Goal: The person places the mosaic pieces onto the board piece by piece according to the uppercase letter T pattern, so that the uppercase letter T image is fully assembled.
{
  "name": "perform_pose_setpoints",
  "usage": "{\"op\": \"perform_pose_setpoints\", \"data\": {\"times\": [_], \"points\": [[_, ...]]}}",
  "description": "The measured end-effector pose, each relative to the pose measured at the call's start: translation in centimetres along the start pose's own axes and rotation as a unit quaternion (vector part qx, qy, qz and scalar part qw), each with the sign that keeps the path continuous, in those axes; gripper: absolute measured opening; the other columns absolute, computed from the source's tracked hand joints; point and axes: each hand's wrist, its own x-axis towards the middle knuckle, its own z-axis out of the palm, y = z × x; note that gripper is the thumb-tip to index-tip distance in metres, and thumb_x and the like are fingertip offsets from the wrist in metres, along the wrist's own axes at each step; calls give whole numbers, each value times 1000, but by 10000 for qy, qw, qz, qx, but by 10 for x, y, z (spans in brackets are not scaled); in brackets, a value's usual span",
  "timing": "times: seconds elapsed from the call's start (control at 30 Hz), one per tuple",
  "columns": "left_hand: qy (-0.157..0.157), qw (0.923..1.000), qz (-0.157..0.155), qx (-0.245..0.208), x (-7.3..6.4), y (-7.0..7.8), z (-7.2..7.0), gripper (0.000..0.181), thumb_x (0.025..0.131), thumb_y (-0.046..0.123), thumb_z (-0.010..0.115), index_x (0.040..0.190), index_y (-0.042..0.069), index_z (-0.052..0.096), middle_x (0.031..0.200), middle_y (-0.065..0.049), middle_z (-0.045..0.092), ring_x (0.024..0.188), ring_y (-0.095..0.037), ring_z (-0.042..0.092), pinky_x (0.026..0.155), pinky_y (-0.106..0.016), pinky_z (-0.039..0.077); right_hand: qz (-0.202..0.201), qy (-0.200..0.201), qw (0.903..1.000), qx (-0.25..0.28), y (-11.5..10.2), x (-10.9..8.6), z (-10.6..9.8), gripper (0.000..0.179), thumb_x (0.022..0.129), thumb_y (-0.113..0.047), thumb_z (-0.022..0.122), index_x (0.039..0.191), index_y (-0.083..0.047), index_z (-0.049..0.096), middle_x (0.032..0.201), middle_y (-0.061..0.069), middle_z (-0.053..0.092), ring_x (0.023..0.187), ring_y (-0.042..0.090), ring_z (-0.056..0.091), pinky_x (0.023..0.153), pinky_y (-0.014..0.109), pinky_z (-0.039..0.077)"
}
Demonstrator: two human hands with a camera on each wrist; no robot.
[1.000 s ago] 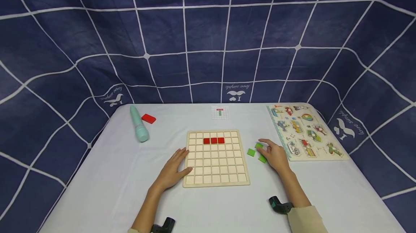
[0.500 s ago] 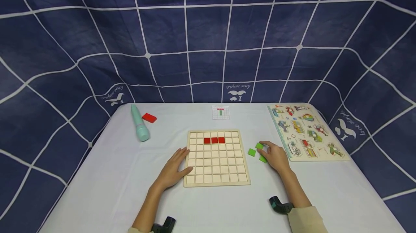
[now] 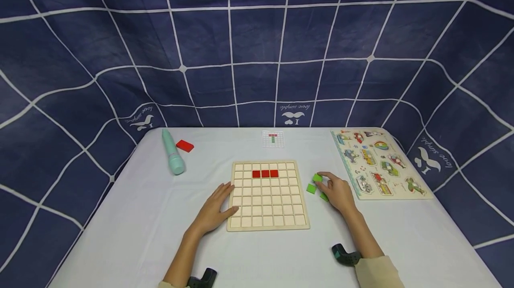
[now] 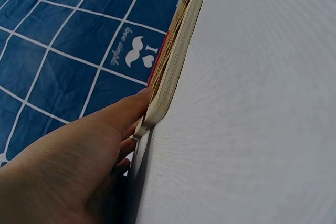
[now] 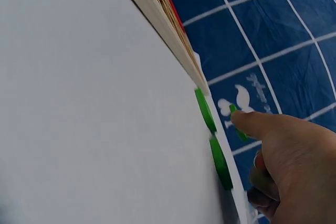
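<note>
1. Centre of the frame: a wooden grid board [image 3: 267, 200], seven squares by seven, lies flat on a white-covered table [image 3: 273, 257], seemingly placed where both hands reach it easily. Three red square tiles [image 3: 265, 174] sit side by side in the middle of its second row from the top.

2. Just left of centre: the left hand [image 3: 214, 207] rests on the board's left edge, fingers nearly straight and close together, thumb spread apart, probably to steady it.

3. Right of centre: the right hand [image 3: 339, 192] pinches a green square tile [image 3: 317, 177] between thumb and index finger, an edge grip that likely leaves its face free. Whether the tile is fully off the table is hard to tell.

4. Two loose green tiles [image 3: 311, 188] lie near that hand, close to the board's right side.

5. Upper centre: a small printed card [image 3: 273, 139] shows a red bar above a green stem, apparently set there for easy viewing.

6. Upper left: a mint-green microphone-shaped object [image 3: 172, 152] beside a red block [image 3: 185, 146]. Upper right: a wooden picture puzzle [image 3: 377, 163].
</note>
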Motion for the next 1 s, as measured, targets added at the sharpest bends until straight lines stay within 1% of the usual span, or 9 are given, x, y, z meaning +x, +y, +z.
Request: {"op": "perform_pose_setpoints", "data": {"times": [0.1,0.27,0.37,0.53,0.73,0.87,1.0], "points": [[18,10000,21,-15,0,0,-1,68,86,37,64,142,10,37,149,-7,28,139,-27,14,107,-53,19,-285,-47,9996,67,-14,1,8,33,83,-29,69,111,-10,66,46,-7,36,39,7,30,36,23,26],[45,10000,66,-4,-1,-1,-1,67,86,36,64,142,10,37,149,-7,28,139,-27,15,107,-52,19,-741,-333,9962,308,-43,1,26,31,83,-26,70,110,-10,67,46,-9,35,39,5,28,37,22,26],[61,9999,94,-4,-1,-2,-1,67,86,36,64,142,10,37,149,-7,28,139,-27,15,108,-51,18,-940,-489,9934,431,-59,2,38,31,83,-25,70,110,-12,67,46,-11,34,39,3,26,37,21,24],[60,9999,141,5,-1,-2,1,67,86,37,64,142,10,37,149,-7,29,139,-27,15,108,-50,18,-1181,-735,9894,428,-80,7,59,32,84,-29,68,112,-14,67,46,-12,33,41,2,25,38,21,24],[72,9999,137,-6,-1,0,1,67,85,35,65,141,9,38,148,-7,29,138,-27,16,108,-50,18,-1311,-906,9867,319,-93,15,77,32,85,-31,66,113,-15,66,44,-11,32,40,2,24,39,21,23],[94,9999,143,-3,-1,0,2,67,86,35,65,141,9,38,148,-7,29,138,-27,16,108,-50,18,-1375,-868,9867,62,-96,17,84,32,84,-31,67,113,-16,67,44,-12,32,40,2,23,39,21,23],[115,9998,155,31,-1,-1,1,67,86,35,64,141,9,38,148,-7,29,138,-27,16,108,-50,18,-1466,-797,9860,-11,-96,18,86,32,83,-30,69,112,-16,67,43,-13,30,41,2,21,40,21,22]]}}
